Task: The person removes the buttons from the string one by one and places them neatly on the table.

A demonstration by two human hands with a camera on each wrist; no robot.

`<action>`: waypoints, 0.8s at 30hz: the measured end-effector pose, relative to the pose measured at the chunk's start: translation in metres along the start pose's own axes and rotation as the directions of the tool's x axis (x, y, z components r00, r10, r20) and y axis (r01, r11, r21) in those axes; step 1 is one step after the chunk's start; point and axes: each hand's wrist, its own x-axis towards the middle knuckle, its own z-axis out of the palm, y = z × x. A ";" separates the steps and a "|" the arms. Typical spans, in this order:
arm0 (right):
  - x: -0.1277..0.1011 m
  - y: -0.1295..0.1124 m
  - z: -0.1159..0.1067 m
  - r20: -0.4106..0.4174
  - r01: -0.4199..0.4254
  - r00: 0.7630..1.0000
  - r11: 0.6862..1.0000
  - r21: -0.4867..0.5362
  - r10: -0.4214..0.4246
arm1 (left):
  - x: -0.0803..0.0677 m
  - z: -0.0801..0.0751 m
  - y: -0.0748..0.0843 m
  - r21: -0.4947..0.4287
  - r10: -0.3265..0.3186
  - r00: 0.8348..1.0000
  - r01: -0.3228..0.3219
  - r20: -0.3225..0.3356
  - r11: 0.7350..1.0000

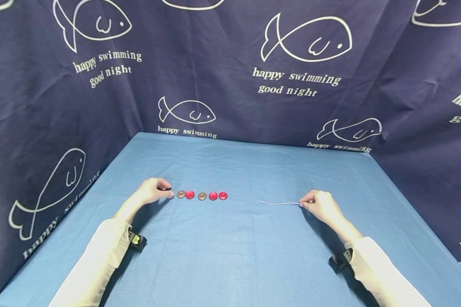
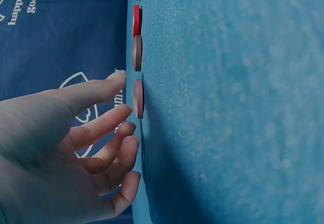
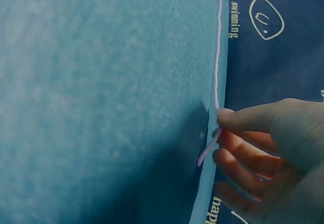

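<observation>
A row of small round discs lies on the blue table: brown [image 1: 181, 194], red [image 1: 190, 195], brown [image 1: 202, 196], red [image 1: 213, 195], red [image 1: 223, 195]. My left hand [image 1: 156, 192] rests at the row's left end. In the left wrist view its loosely extended fingertips [image 2: 124, 111] touch one more brownish disc [image 2: 137, 98] lying flat; this disc shows only as a dark sliver [image 1: 164, 188] in the head view. My right hand [image 1: 319, 205] pinches a thin white string [image 1: 278, 203] near one end, between thumb and finger [image 3: 225, 115]. The rest of the string [image 3: 217, 57] lies straight on the table.
The blue table [image 1: 234, 256] is walled on three sides by dark blue cloth printed with white fish [image 1: 307, 40]. A small black strap device sits on each wrist, the left one [image 1: 137, 241] and the right one [image 1: 339, 260]. White sleeves cover both forearms.
</observation>
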 end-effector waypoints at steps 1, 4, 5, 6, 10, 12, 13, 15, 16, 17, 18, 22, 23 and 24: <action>0.000 0.000 0.000 0.007 -0.008 1.000 1.000 -0.003 0.008 | 0.000 0.000 0.000 -0.005 -0.001 1.000 0.001 -0.009 1.000; -0.002 -0.001 -0.002 0.025 -0.030 0.999 1.000 -0.007 0.030 | 0.001 0.000 0.001 -0.028 0.002 0.999 -0.003 -0.039 1.000; -0.002 -0.001 -0.003 0.029 -0.038 0.999 0.999 -0.005 0.038 | 0.001 0.000 0.001 -0.034 0.007 0.999 -0.009 -0.050 0.999; -0.002 -0.002 -0.003 0.035 -0.044 0.998 0.999 -0.001 0.044 | 0.001 0.000 0.002 -0.036 0.012 0.998 -0.014 -0.060 0.999; -0.003 -0.001 -0.005 0.044 -0.058 0.997 0.998 0.020 0.057 | 0.000 -0.001 0.007 -0.032 0.052 0.993 -0.055 -0.110 0.998; -0.002 0.000 -0.006 0.027 -0.046 0.999 0.999 0.018 0.046 | -0.001 -0.001 0.012 -0.019 0.069 0.988 -0.072 -0.136 0.997; -0.003 0.001 -0.006 0.017 -0.040 0.999 0.999 0.015 0.040 | 0.000 -0.001 0.014 -0.013 0.078 0.986 -0.081 -0.149 0.997; -0.003 0.001 -0.008 -0.003 -0.033 0.999 0.999 0.008 0.033 | 0.000 0.000 0.019 -0.012 0.078 0.983 -0.081 -0.168 0.997; -0.003 0.001 -0.008 -0.012 -0.029 0.999 1.000 0.001 0.029 | 0.000 -0.001 0.021 -0.016 0.074 0.982 -0.078 -0.175 0.997; -0.002 0.001 -0.009 -0.018 -0.027 0.999 1.000 -0.001 0.027 | 0.000 -0.001 0.024 -0.017 0.079 0.980 -0.084 -0.183 0.996; -0.002 0.001 -0.011 -0.022 -0.029 0.999 1.000 -0.002 0.029 | 0.000 -0.001 0.027 -0.023 0.081 0.978 -0.087 -0.190 0.996; -0.001 -0.001 -0.017 -0.052 -0.020 0.998 1.000 -0.005 0.020 | -0.002 -0.001 0.043 -0.029 0.101 0.971 -0.110 -0.217 0.994; -0.001 -0.001 -0.019 -0.064 -0.011 0.998 1.000 -0.007 0.010 | -0.003 -0.002 0.048 -0.027 0.107 0.970 -0.115 -0.219 0.993; 0.000 -0.003 -0.022 -0.081 0.000 0.997 1.000 -0.009 -0.001 | -0.004 -0.002 0.053 -0.023 0.106 0.969 -0.114 -0.222 0.993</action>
